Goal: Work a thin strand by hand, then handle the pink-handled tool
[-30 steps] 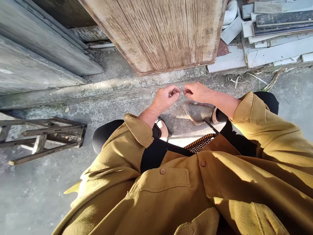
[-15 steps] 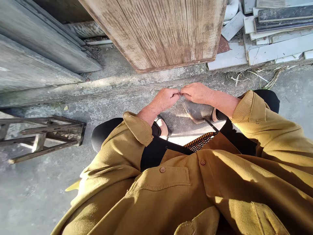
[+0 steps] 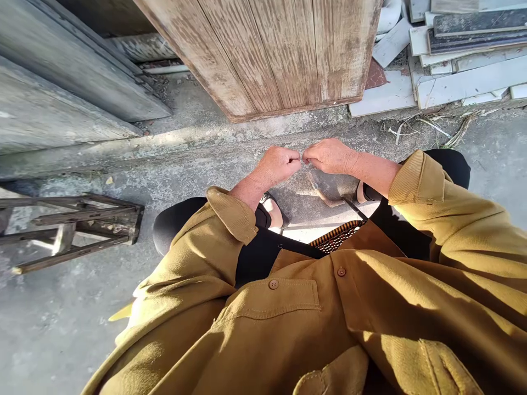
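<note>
My left hand (image 3: 282, 163) is closed, thumb and fingers pressed together, held in front of me over the concrete ground. Facing it, my right hand (image 3: 330, 156) is also closed in a pinch. Only a narrow gap separates the fingertips of the two hands. Whatever they may hold is hidden or too small to make out. Below the right hand, a slim, bent brown object (image 3: 323, 192) lies on the ground between my feet. Closer to my body, a woven, striped edge (image 3: 337, 238) shows between my legs, mostly covered by my clothes.
A weathered wooden panel (image 3: 272, 60) stands ahead, beyond a low concrete ledge (image 3: 185, 140). Stacked tile strips (image 3: 465, 82) lie at the far right, with dry grass (image 3: 457, 131) below them. On the left are grey boards (image 3: 61, 104) and a wooden frame (image 3: 82, 225) on the ground.
The gap between my two hands has grown slightly, the left hand shifting a little to the left and up. Both remain closed. The surroundings look the same.
</note>
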Demonstrator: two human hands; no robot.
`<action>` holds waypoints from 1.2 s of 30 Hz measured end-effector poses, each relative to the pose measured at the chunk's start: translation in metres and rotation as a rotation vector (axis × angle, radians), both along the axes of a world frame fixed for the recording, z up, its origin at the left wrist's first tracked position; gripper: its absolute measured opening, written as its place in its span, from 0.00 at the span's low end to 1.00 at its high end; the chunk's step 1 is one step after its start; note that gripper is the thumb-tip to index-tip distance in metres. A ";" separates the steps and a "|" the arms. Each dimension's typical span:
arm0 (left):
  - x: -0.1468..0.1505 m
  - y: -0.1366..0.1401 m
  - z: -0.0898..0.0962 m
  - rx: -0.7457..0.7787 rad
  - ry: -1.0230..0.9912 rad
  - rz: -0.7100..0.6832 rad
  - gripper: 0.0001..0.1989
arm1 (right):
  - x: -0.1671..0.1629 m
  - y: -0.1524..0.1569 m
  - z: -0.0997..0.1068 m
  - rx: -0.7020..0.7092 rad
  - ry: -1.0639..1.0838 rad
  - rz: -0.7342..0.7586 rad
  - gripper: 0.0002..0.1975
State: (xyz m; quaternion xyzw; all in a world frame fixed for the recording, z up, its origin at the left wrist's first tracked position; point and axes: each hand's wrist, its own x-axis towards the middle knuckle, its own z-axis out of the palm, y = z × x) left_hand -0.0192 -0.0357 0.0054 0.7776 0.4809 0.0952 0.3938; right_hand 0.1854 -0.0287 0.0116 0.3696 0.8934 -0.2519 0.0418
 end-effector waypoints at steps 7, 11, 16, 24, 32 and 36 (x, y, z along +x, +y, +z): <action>-0.006 0.003 -0.007 -0.222 -0.202 0.052 0.09 | 0.016 0.002 -0.014 0.218 0.242 -0.109 0.20; -0.007 0.004 -0.012 -0.358 -0.328 0.136 0.06 | 0.018 -0.002 -0.008 0.219 0.142 -0.100 0.19; -0.006 0.003 -0.013 -0.406 -0.360 0.162 0.06 | 0.012 -0.009 -0.005 0.148 0.007 -0.130 0.18; -0.006 -0.001 -0.020 0.074 0.000 0.079 0.08 | 0.009 -0.001 -0.024 -0.027 0.136 -0.187 0.19; -0.006 -0.002 -0.022 0.214 0.194 -0.074 0.09 | 0.007 -0.001 -0.016 -0.037 0.092 -0.211 0.18; -0.006 0.000 -0.021 0.285 0.273 -0.221 0.09 | 0.008 0.000 -0.006 -0.040 0.011 -0.163 0.18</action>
